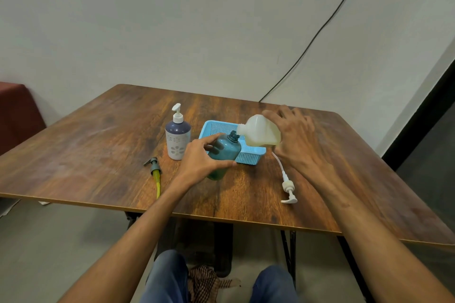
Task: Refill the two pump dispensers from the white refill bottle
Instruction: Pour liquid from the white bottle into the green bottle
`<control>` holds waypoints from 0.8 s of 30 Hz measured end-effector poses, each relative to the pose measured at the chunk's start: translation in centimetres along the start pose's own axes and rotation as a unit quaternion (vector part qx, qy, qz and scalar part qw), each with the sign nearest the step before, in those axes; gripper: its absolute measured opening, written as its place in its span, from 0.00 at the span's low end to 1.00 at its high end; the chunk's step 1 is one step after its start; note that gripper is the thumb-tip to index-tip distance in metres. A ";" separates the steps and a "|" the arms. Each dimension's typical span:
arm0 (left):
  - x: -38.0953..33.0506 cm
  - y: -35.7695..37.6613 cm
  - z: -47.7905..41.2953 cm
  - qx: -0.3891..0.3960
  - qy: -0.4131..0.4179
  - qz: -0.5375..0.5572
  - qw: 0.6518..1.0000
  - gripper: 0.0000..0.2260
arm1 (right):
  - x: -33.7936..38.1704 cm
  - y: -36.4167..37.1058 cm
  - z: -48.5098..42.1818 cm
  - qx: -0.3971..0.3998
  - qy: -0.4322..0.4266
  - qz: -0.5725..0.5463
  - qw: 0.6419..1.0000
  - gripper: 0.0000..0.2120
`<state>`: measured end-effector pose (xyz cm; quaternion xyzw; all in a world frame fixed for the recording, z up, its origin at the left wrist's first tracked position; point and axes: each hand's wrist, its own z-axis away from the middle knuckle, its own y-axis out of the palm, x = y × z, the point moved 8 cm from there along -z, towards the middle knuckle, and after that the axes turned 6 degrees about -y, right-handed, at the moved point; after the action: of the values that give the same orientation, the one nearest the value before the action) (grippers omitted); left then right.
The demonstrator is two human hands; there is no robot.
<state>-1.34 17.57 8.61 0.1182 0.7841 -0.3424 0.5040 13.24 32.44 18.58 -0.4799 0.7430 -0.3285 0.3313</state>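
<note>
We were mid-pour. Our left hand (pixel 197 160) was wrapped round the teal bottle (pixel 224 152), tilting it toward the refill (pixel 261 131), which our right hand (pixel 294 135) clasped from behind and tipped so its neck met the teal mouth above the basket (pixel 251 155). Both grips were closed firmly on their bottles. To do this well, we judged it best to keep the two openings touching and raise the refill's base slowly, so thick liquid ran in without glugging or spilling over the basket. The grey pump (pixel 154 167) lay left on the table (pixel 86 145), the white pump (pixel 288 189) right. The purple dispenser (pixel 177 136), pump on, stood behind, probably next.
</note>
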 end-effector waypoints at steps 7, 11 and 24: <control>0.0 0.0 0.0 -0.002 0.001 0.001 1.000 0.37 | 0.0 0.1 -0.1 0.010 0.001 0.006 1.000 0.38; 0.0 0.0 0.0 0.004 0.002 0.000 1.000 0.37 | 0.1 0.1 -0.1 0.012 0.000 0.009 1.000 0.38; -0.2 0.1 -0.1 0.000 0.005 -0.001 1.000 0.37 | 0.1 -0.5 -0.1 0.016 0.001 0.006 1.000 0.37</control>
<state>-1.28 17.74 8.73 0.1187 0.7867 -0.3423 0.4998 13.41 32.22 18.99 -0.4695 0.7408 -0.3394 0.3401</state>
